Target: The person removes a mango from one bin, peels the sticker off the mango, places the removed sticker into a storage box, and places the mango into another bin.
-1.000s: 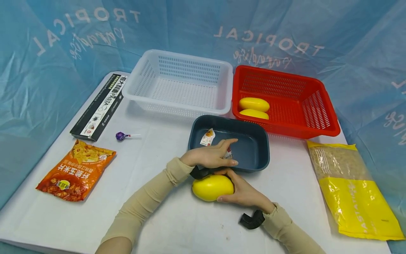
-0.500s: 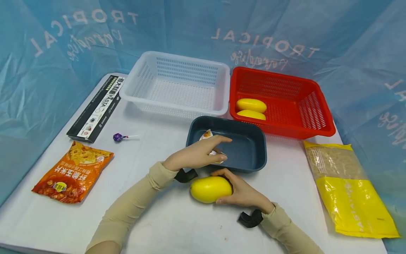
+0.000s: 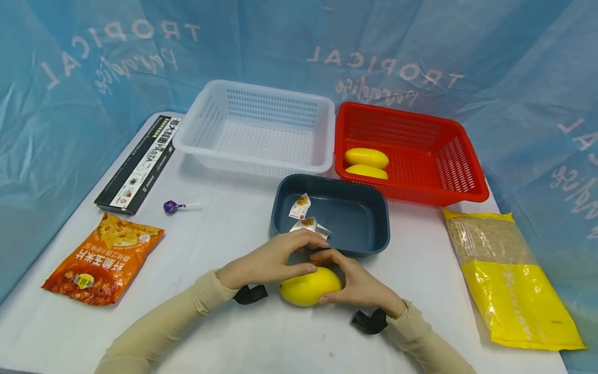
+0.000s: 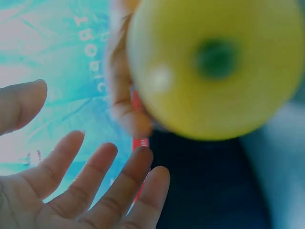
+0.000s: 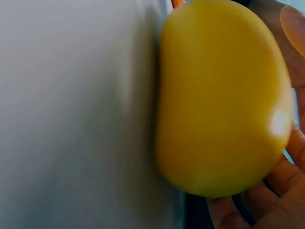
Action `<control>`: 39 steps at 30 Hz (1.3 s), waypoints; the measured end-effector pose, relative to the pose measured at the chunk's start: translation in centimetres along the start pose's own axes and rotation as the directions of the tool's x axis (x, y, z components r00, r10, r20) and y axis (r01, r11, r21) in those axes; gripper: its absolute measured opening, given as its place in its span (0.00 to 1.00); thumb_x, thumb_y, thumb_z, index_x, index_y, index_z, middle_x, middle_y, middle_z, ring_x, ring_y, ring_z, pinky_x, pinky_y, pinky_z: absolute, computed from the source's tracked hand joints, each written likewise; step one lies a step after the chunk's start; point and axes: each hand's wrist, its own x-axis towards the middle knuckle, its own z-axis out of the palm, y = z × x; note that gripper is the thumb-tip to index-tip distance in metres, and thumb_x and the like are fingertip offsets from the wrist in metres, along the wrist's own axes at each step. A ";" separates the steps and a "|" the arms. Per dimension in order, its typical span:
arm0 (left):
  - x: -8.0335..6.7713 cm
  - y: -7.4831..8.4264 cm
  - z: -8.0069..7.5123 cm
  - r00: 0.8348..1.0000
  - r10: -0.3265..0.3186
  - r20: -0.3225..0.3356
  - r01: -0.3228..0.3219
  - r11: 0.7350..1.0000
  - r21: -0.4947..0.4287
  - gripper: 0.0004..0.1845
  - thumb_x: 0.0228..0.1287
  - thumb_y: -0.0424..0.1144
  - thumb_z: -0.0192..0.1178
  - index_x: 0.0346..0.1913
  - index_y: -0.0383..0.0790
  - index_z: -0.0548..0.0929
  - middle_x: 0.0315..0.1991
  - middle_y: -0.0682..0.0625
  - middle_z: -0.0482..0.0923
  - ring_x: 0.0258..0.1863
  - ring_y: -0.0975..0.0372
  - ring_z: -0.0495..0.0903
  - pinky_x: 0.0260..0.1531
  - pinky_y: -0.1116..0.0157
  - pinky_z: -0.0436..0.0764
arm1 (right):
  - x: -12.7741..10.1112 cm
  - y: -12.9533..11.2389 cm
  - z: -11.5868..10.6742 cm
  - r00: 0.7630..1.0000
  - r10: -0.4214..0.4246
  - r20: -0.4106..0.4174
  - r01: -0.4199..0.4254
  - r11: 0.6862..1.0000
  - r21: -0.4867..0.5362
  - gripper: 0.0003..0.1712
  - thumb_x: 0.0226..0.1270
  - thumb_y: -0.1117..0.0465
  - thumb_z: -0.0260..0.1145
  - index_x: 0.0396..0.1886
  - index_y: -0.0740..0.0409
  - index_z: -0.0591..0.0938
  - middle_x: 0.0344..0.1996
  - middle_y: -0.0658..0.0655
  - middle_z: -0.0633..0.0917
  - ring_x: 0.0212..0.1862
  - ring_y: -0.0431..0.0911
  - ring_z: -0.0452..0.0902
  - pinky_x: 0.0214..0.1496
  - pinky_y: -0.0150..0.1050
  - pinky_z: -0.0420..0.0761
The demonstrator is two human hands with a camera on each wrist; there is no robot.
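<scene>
A smooth yellow mango (image 3: 306,290) lies on the white table in front of a dark blue tub (image 3: 355,218). My right hand (image 3: 362,284) grips its right end, thumb at the near side and fingers over the far side. Just above the mango's left part is my left hand (image 3: 268,259), fingers spread and relaxed. In the left wrist view the mango (image 4: 190,105) shows a green stem spot, and the left fingers (image 4: 97,162) stand apart from it. Across the right wrist view the mango (image 5: 224,105) fills the middle. Small white packets (image 3: 300,206) lie inside the tub.
Behind the tub stand a white basket (image 3: 271,137) and a red basket (image 3: 416,187) with two yellow mangoes (image 3: 366,157) inside. On the left are a pasta box (image 3: 140,161), a lollipop (image 3: 173,206) and an orange snack bag (image 3: 105,259). A yellow pasta bag (image 3: 523,296) lies right.
My left hand has drawn back from over the tub, down and left to above the mango, uncovering the packets. The right hand has stayed on the mango. The whole view has shifted slightly.
</scene>
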 end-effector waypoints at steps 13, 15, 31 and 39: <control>-1.1 -1.2 2.1 0.997 -0.073 0.016 0.073 0.997 0.003 0.26 0.67 0.43 0.61 0.65 0.45 0.69 0.61 0.51 0.74 0.60 0.58 0.75 0.62 0.60 0.74 | -0.7 -1.4 -1.9 0.979 -0.198 -0.040 0.195 0.979 -0.054 0.32 0.52 0.61 0.76 0.56 0.54 0.74 0.54 0.55 0.82 0.56 0.45 0.76 0.60 0.37 0.77; -1.1 -1.3 2.3 0.996 -0.089 0.020 0.089 0.996 0.023 0.26 0.66 0.43 0.62 0.65 0.46 0.69 0.61 0.51 0.74 0.57 0.60 0.76 0.59 0.62 0.76 | -0.7 -1.6 -2.4 0.977 -0.207 -0.046 0.204 0.977 -0.064 0.31 0.53 0.61 0.76 0.56 0.55 0.74 0.52 0.56 0.82 0.55 0.45 0.77 0.60 0.38 0.77; -0.9 -1.9 3.7 0.993 -0.110 0.051 0.107 0.993 0.054 0.25 0.62 0.42 0.65 0.61 0.45 0.74 0.62 0.52 0.74 0.60 0.60 0.73 0.62 0.60 0.74 | 0.3 -4.4 -7.2 0.944 -0.269 -0.192 0.241 0.958 -0.153 0.36 0.46 0.70 0.77 0.58 0.56 0.75 0.53 0.56 0.83 0.54 0.47 0.78 0.57 0.38 0.78; -1.0 -2.1 4.3 0.993 -0.095 0.066 0.091 0.994 0.059 0.28 0.60 0.45 0.66 0.63 0.47 0.73 0.66 0.50 0.70 0.65 0.58 0.72 0.65 0.58 0.72 | 0.3 -3.7 -8.6 0.931 -0.277 -0.237 0.238 0.954 -0.182 0.36 0.48 0.71 0.75 0.60 0.58 0.74 0.53 0.58 0.82 0.54 0.44 0.78 0.57 0.32 0.77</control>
